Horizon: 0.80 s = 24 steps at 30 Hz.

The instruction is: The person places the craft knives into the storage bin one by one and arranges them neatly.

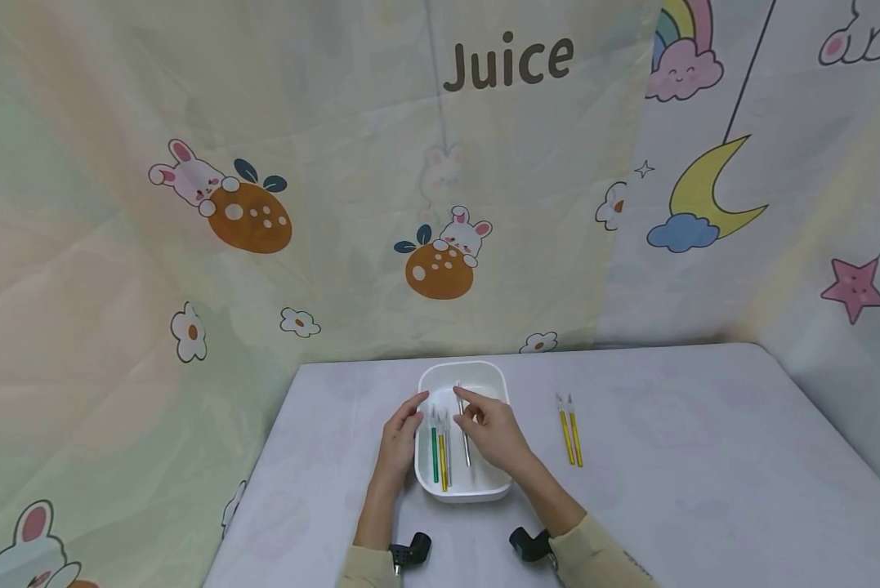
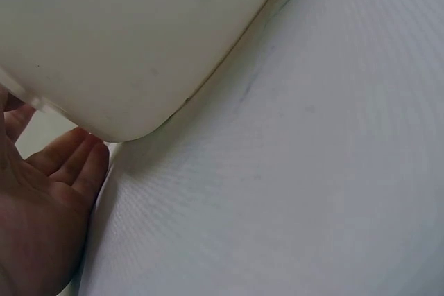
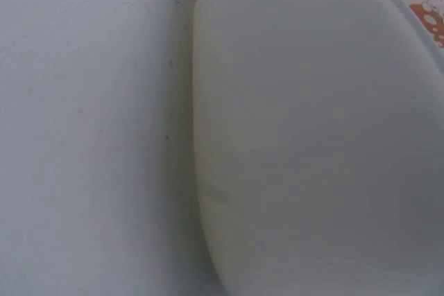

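Slightly right of the middle of a white tray [image 1: 494, 482], my right hand [image 1: 493, 429] holds a slim silver pen-shaped tool [image 1: 466, 451] with thumb and forefinger. My left hand [image 1: 397, 441] rests along the tray's left side, fingertips at the rim. In the left wrist view its fingers [image 2: 89, 171] lie extended beside the tray's corner. Inside the tray, a green tool [image 1: 435, 457], a yellow tool [image 1: 443, 469] and another silver tool [image 1: 449, 465] lie side by side, pale pointed ends facing away. The tray's outer wall [image 3: 312, 129] fills much of the right wrist view.
Two yellow pen-shaped tools [image 1: 571, 437] lie next to each other on the white-covered table [image 1: 675, 457], right of the tray. A printed cloth backdrop [image 1: 351, 163] hangs behind the table's far edge. Small black cameras [image 1: 410, 551] sit at both wrists.
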### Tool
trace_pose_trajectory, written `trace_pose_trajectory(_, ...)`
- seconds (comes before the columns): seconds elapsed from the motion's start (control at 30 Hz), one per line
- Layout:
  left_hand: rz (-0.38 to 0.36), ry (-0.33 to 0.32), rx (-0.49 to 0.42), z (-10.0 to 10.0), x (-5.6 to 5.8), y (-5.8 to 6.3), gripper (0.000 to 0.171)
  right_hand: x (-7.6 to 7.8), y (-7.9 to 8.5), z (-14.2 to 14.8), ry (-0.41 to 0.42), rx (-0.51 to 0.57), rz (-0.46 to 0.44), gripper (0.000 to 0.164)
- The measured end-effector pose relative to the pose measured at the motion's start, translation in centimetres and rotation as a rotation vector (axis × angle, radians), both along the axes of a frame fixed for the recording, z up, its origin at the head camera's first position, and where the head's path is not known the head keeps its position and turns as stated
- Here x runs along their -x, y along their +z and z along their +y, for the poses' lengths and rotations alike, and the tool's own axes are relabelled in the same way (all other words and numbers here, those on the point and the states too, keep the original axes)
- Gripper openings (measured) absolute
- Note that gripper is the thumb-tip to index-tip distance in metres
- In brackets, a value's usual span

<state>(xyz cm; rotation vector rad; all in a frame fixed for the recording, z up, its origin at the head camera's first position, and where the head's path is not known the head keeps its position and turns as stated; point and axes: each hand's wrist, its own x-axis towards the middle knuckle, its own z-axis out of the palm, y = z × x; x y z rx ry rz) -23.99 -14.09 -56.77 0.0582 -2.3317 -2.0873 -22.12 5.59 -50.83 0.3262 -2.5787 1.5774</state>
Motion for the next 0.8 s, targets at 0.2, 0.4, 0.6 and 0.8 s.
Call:
trace_pose_trajectory(0.2,0.001,0.000,0.000,0.01,0.09,-0.07,0.037,0.09,-0.35,-0.14,0.019,-0.113,-0.006,0.050)
trace_pose_trajectory(0.4,0.005,-0.006,-0.002,-0.02,0.13,-0.18,0.037,-0.03,-0.64,-0.15,0.035,-0.188,-0.009,0.051)
trace_pose_trajectory(0.6,0.027,-0.020,-0.025,-0.06,0.06,-0.14,0.037,-0.09,-0.48,-0.22,0.058,-0.231,-0.033,0.052)
trace_pose_trajectory(0.8,0.030,-0.030,-0.035,-0.09,0.04,0.00,0.036,0.12,-0.46,-0.29,0.070,-0.248,-0.046,0.052)
